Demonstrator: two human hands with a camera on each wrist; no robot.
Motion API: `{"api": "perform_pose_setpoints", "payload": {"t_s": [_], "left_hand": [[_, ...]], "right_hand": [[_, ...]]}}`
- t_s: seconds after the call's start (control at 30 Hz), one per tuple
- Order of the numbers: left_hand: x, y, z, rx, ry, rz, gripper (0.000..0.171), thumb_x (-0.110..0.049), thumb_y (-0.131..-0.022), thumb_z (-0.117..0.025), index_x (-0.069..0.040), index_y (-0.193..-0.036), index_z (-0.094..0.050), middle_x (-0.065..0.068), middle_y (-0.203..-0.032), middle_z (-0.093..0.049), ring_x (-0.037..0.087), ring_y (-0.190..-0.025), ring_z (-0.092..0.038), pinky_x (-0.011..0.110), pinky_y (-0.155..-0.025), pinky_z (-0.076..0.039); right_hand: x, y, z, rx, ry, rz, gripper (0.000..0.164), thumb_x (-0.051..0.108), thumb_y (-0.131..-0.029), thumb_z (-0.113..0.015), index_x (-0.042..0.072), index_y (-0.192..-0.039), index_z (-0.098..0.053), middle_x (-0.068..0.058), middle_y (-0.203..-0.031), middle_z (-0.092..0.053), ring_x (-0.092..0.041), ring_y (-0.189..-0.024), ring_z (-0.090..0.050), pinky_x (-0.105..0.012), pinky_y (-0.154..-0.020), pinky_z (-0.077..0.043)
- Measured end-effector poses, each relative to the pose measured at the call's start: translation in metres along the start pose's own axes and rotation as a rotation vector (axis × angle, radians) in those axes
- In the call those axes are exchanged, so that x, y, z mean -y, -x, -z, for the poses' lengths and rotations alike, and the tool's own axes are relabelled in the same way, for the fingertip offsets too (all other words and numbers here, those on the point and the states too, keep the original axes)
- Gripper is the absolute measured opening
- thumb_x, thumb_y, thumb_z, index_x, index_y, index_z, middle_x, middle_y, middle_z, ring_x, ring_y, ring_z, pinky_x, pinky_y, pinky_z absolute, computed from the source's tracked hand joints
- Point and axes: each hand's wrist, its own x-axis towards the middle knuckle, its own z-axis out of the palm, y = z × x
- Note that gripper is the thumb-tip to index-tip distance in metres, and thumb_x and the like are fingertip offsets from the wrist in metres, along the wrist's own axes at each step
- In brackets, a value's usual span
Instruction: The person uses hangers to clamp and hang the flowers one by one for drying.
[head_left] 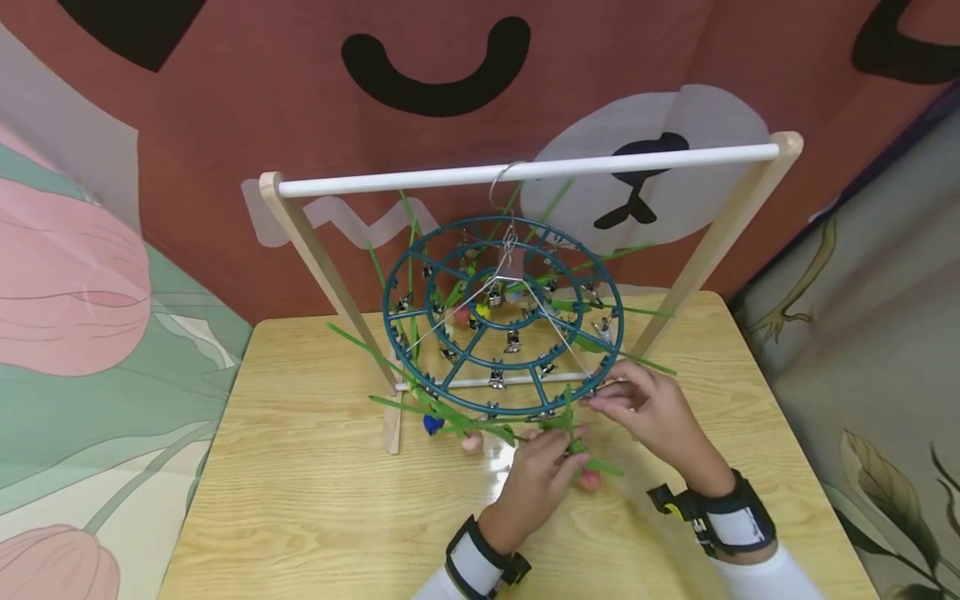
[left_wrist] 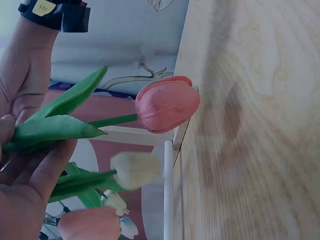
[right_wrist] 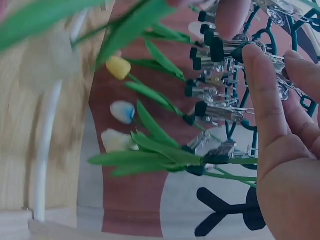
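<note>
In the lower middle of the head view the left hand (head_left: 542, 475) grips a pink tulip (head_left: 590, 478) by its green stem and leaves, fingers and thumb curled round them, just below the near rim of the round clip hanger (head_left: 502, 317); the left wrist view shows the same pink tulip (left_wrist: 167, 103) at centre frame, its head pointing right towards the wooden table (left_wrist: 260, 125), with a white tulip (left_wrist: 136, 170) hanging below it; the right hand (head_left: 648, 408), slightly right of centre, reaches to the hanger's near rim, and in the right wrist view its fingers (right_wrist: 260, 90) pinch a metal clip (right_wrist: 235, 47) at the upper right; the hanger sits in the middle of the head view, hooked on the white rod (head_left: 525, 172) of a wooden rack (head_left: 315, 250), with many green stems clipped round it; a yellow tulip (right_wrist: 118, 67) and a blue-tipped one (right_wrist: 123, 112) hang at the left of the right wrist view.
</note>
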Motion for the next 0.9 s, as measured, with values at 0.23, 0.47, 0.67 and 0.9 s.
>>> {"api": "perform_pose_setpoints", "payload": {"t_s": [0.23, 0.47, 0.67, 0.9], "left_hand": [[0.004, -0.003, -0.001, -0.051, 0.01, 0.012, 0.01, -0.009, -0.095, -0.072, -0.001, -0.101, -0.069, 0.012, -0.105, -0.077, 0.014, -0.086, -0.075, 0.004, -0.078, -0.055], [0.009, -0.002, 0.002, -0.068, 0.005, 0.097, 0.015, -0.01, -0.1, -0.067, -0.002, -0.113, -0.071, 0.006, -0.096, -0.075, 0.013, -0.083, -0.071, 0.009, -0.077, -0.057], [0.014, -0.005, 0.008, -0.093, -0.011, 0.203, 0.017, -0.008, -0.098, -0.069, -0.006, -0.115, -0.072, 0.007, -0.093, -0.074, 0.011, -0.074, -0.065, 0.011, -0.068, -0.055], [0.015, -0.008, 0.009, -0.111, 0.044, 0.21, 0.03, -0.006, -0.099, -0.067, -0.006, -0.128, -0.069, 0.01, -0.116, -0.076, 0.019, -0.097, -0.074, 0.024, -0.085, -0.062]], "right_hand": [[0.001, 0.005, -0.008, 0.027, -0.068, -0.068, 0.026, -0.018, -0.085, -0.072, -0.004, -0.105, -0.064, -0.021, -0.095, -0.072, 0.001, -0.09, -0.073, -0.021, -0.071, -0.065], [0.001, 0.007, -0.011, 0.004, -0.021, 0.028, 0.031, -0.023, -0.078, -0.075, -0.004, -0.101, -0.066, -0.018, -0.089, -0.071, 0.003, -0.085, -0.071, -0.016, -0.07, -0.063], [-0.001, 0.011, -0.015, -0.038, -0.015, 0.126, 0.032, -0.021, -0.076, -0.077, -0.003, -0.101, -0.067, -0.017, -0.095, -0.071, 0.003, -0.087, -0.071, -0.016, -0.068, -0.063], [-0.005, 0.011, -0.026, -0.087, -0.168, 0.296, 0.023, 0.009, -0.093, -0.073, -0.012, -0.097, -0.065, -0.019, -0.096, -0.068, -0.003, -0.098, -0.071, -0.016, -0.075, -0.063]]}}
